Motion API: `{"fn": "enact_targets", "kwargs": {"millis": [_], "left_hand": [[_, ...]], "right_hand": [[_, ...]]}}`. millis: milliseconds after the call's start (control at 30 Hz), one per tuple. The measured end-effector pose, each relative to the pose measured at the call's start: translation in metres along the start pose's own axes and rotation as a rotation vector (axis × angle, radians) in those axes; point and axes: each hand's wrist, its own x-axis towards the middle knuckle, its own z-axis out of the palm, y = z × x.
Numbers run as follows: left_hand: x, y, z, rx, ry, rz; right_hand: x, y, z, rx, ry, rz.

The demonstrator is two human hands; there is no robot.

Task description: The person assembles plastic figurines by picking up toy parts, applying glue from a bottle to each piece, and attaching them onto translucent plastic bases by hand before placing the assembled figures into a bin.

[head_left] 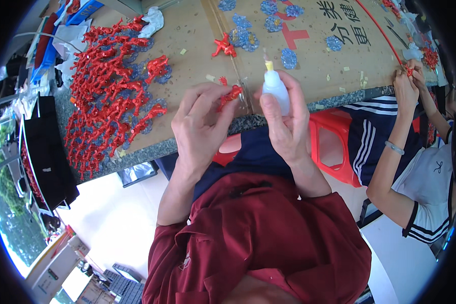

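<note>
My left hand pinches a small red figurine between thumb and fingers, just above the table's near edge. Wrapped round a white squeeze bottle is my right hand; the bottle stands upright with its yellow collar and thin nozzle pointing up. The nozzle is apart from the figurine. Another red figurine lies farther back on the cardboard. Beyond the bottle, several clear blue flower-shaped pieces are scattered over the cardboard. Part of the held figurine is hidden by my fingers.
Many red figurines on blue pieces crowd the table's left side. Cardboard covers the stone-edged table. At the right, a co-worker's hands hold a small red piece near a red cord. A red stool stands below.
</note>
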Motion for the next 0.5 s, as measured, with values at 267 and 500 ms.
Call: {"fn": "enact_targets", "kwargs": {"millis": [267,500], "left_hand": [[-0.028,0.003,-0.005,-0.887,-0.045,-0.366],[-0.027,-0.022,-0.013,-1.396,-0.283,-0.765]], "right_hand": [[-0.006,0.005,0.012,0.105,-0.045,-0.01],[-0.009,-0.002,0.016,0.155,-0.156,0.022]]}}
